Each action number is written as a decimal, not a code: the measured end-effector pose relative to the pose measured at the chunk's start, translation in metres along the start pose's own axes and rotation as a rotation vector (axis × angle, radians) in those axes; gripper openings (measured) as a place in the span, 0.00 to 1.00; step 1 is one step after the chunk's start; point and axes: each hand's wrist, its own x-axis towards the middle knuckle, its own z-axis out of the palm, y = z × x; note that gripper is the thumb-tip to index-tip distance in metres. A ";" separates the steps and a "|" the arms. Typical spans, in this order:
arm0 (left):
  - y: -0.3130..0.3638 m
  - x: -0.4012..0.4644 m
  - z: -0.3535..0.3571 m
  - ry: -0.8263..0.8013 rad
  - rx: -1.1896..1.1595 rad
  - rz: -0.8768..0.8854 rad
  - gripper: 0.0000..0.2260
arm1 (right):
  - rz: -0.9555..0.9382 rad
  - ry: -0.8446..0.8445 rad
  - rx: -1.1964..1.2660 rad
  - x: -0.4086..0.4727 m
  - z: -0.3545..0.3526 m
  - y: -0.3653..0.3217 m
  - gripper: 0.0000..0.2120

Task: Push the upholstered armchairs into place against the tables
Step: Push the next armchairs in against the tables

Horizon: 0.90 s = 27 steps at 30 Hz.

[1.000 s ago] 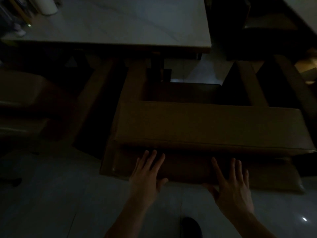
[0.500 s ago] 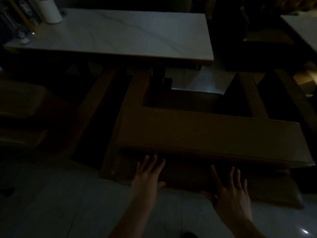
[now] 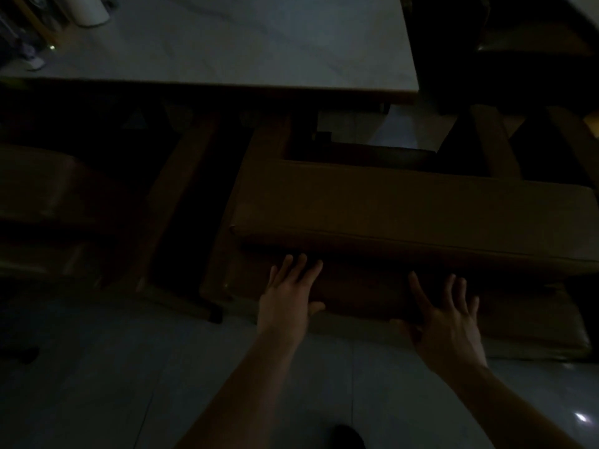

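Observation:
The room is dim. A brown upholstered armchair (image 3: 405,209) stands in front of me with its broad backrest towards me. Its front reaches under the near edge of a white marble-topped table (image 3: 246,50). My left hand (image 3: 288,296) presses flat on the rear panel below the backrest, fingers straight. My right hand (image 3: 447,319) presses the same panel further right, fingers spread.
A second brown armchair (image 3: 48,205) stands at the left by the same table. Another chair (image 3: 531,66) and table corner are at the back right. A white roll (image 3: 92,9) and small bottles stand on the table's far left. Pale tiled floor (image 3: 97,384) lies below.
Both hands have stayed flat on the chair's back while it slid forward towards the table. My foot shows again at the bottom edge.

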 end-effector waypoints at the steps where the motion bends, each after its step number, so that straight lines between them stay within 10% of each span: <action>1: 0.001 0.000 0.001 0.010 -0.009 0.000 0.34 | -0.004 0.008 0.009 0.001 -0.001 0.002 0.42; 27: -0.033 -0.072 -0.006 0.017 0.150 0.046 0.35 | 0.043 0.031 0.017 -0.050 0.008 -0.074 0.44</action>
